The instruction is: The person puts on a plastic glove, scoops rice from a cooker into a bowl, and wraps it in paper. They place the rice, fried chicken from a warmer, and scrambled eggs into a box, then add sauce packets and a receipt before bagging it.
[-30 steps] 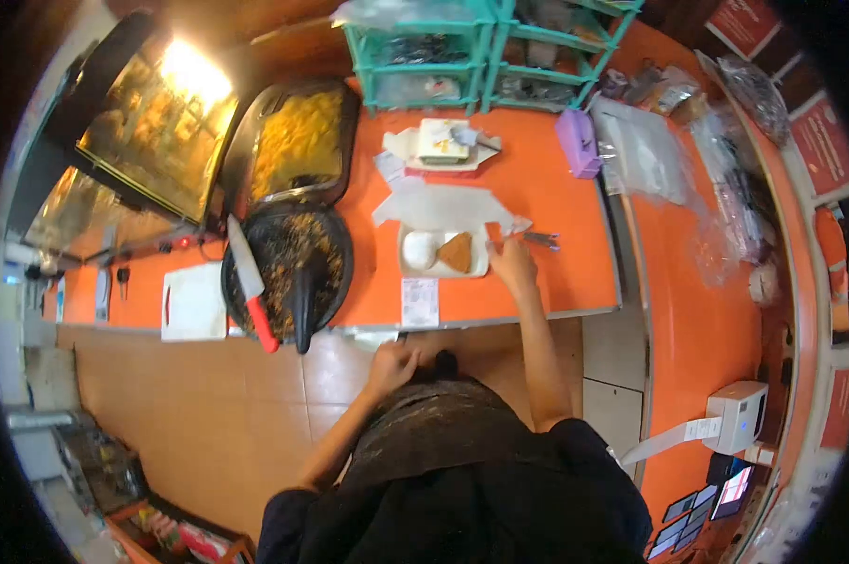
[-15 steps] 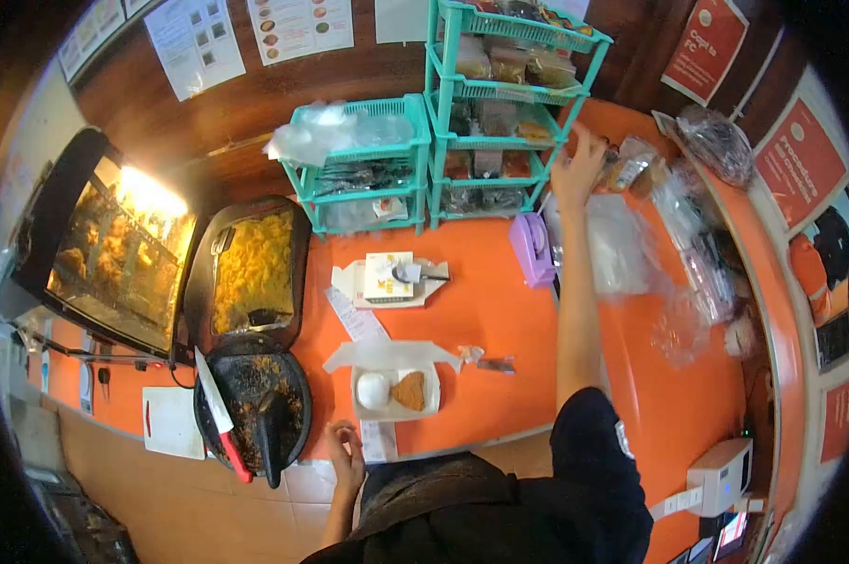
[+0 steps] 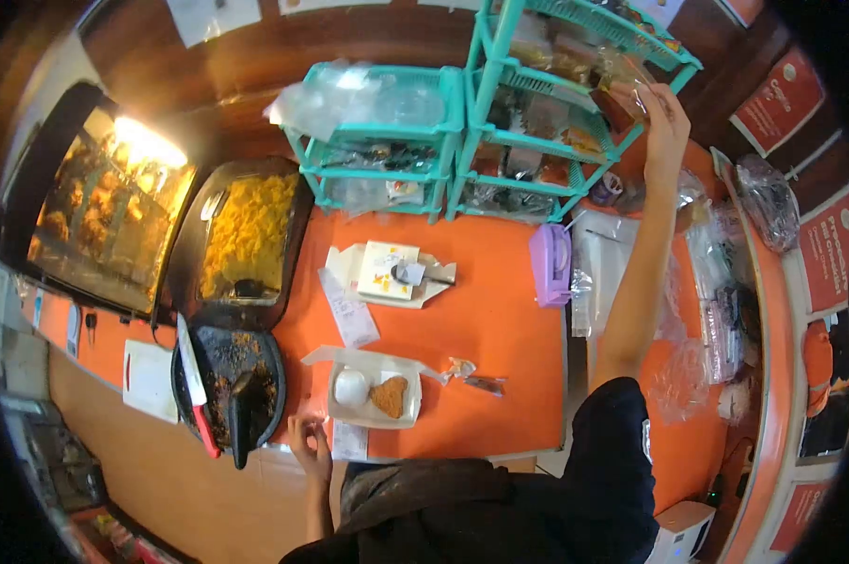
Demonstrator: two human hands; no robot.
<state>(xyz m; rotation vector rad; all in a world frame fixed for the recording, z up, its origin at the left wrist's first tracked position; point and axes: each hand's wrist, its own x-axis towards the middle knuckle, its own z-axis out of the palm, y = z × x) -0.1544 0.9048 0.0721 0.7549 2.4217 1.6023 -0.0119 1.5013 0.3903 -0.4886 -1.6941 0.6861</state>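
Observation:
My right hand [image 3: 664,122] is stretched up to the upper shelf of the teal rack [image 3: 537,122], its fingers on a clear plastic packet [image 3: 631,89] there. My left hand [image 3: 309,442] rests on the front edge of the orange counter [image 3: 481,320], next to a paper slip [image 3: 349,439]. Just beyond it an open white food box [image 3: 373,395] holds a white rice ball and a piece of fried chicken. A small wrapped item [image 3: 471,376] lies to the right of the box.
A black mortar with pestle [image 3: 232,385] and a red-handled knife [image 3: 191,395] stand at the left. Behind are a tray of yellow crumbs [image 3: 251,235] and a lit warmer [image 3: 95,216]. A purple stapler [image 3: 549,263], a second box [image 3: 387,273] and plastic bags [image 3: 697,301] lie around.
My right hand left the food box, swung to the right shelves and has risen to the upper shelf. My left hand came from my waist to the counter edge.

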